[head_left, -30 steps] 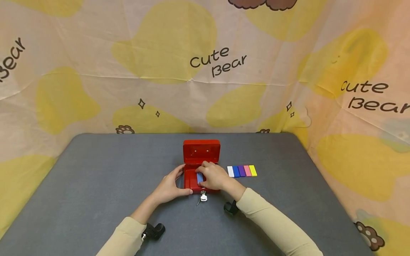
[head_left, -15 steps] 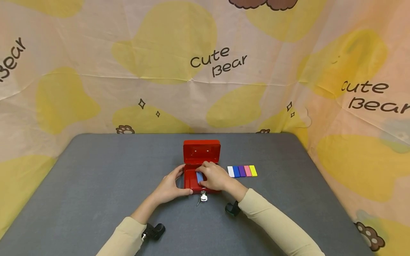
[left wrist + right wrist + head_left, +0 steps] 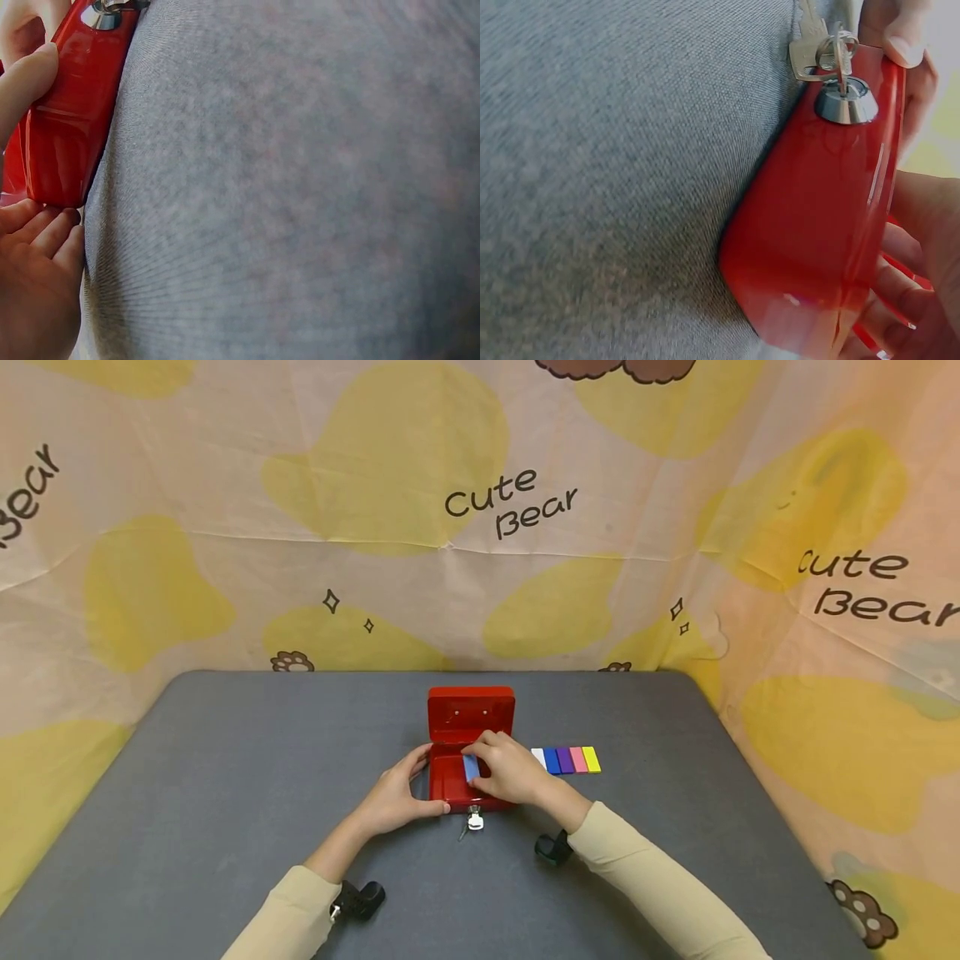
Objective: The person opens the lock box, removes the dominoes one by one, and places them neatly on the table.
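A red cash box (image 3: 447,777) stands with its lid (image 3: 471,714) raised and keys (image 3: 475,820) in its front lock. My left hand (image 3: 393,797) grips the box's left end, the thumb on the front rim and the fingers along the side. Inside the box, my right hand (image 3: 512,770) pinches a light blue block (image 3: 471,768) between thumb and fingers. That hand covers the box's right part. In the right wrist view the lock (image 3: 846,101) and keys show in front, with the right hand's fingers (image 3: 904,292) partly behind the red wall.
Right of the box lies a row of flat blocks: white (image 3: 538,758), blue (image 3: 552,761), purple (image 3: 565,760), pink (image 3: 578,759) and yellow (image 3: 592,759). All stand on a grey table (image 3: 262,760), backed by a patterned cloth (image 3: 375,527).
My right hand has shifted slightly up and to the right, with the light blue block in its fingers. The left hand stays at the box's left end.
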Available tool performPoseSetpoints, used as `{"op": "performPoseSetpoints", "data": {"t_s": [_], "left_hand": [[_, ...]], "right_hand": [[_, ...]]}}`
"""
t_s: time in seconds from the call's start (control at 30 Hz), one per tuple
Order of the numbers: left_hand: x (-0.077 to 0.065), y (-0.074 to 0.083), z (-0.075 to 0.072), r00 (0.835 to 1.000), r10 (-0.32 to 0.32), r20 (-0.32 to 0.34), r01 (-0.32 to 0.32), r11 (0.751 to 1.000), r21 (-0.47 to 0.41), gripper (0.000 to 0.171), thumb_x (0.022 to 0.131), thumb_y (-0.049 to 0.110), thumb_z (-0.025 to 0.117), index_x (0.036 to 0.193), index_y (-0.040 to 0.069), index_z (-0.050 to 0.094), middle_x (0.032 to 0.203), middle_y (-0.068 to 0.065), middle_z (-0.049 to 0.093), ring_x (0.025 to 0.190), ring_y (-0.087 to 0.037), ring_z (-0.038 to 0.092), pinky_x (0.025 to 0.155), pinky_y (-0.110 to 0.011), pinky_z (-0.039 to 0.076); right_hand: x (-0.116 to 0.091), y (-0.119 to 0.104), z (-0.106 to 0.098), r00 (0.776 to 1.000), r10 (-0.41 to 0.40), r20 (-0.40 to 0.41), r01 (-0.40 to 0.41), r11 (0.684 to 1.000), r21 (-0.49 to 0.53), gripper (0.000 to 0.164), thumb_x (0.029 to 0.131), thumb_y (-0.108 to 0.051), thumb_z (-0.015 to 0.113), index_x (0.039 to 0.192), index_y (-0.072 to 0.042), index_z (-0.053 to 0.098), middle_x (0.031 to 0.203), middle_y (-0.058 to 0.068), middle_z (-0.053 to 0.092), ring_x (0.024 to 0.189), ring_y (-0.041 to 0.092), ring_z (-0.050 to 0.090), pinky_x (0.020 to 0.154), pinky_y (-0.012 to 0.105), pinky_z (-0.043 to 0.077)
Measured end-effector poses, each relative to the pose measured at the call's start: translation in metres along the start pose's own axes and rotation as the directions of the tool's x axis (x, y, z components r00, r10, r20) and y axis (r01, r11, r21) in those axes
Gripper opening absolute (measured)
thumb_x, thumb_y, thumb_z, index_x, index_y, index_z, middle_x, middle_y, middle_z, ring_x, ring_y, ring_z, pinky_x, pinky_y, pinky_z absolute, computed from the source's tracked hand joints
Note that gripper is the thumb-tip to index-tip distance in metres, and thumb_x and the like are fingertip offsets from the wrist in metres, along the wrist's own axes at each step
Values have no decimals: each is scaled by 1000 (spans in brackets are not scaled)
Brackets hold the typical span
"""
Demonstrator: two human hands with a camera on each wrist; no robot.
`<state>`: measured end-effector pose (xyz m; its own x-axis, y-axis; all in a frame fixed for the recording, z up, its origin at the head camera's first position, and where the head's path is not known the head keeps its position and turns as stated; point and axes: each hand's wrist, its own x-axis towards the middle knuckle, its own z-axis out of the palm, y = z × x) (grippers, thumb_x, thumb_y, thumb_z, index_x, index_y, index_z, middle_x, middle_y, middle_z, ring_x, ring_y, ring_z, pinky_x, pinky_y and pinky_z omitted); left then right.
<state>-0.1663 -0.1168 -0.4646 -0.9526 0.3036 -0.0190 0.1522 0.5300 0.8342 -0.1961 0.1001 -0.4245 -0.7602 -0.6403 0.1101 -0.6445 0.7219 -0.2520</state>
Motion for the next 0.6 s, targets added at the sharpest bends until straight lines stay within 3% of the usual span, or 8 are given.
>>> {"op": "performPoseSetpoints", "data": {"t_s": [0.6], "left_hand": [[2,0,0,1000,1,5,-1,1000,5,93,65,36,82,140,11,33,142,-14,40,126,-32,45,96,-44,44]], "right_hand": [[-17,19,-26,993,-2,-118,10,998,65,43,77,-23,74,116,-9,62,105,4,57,91,15,52,77,26,51]]}}
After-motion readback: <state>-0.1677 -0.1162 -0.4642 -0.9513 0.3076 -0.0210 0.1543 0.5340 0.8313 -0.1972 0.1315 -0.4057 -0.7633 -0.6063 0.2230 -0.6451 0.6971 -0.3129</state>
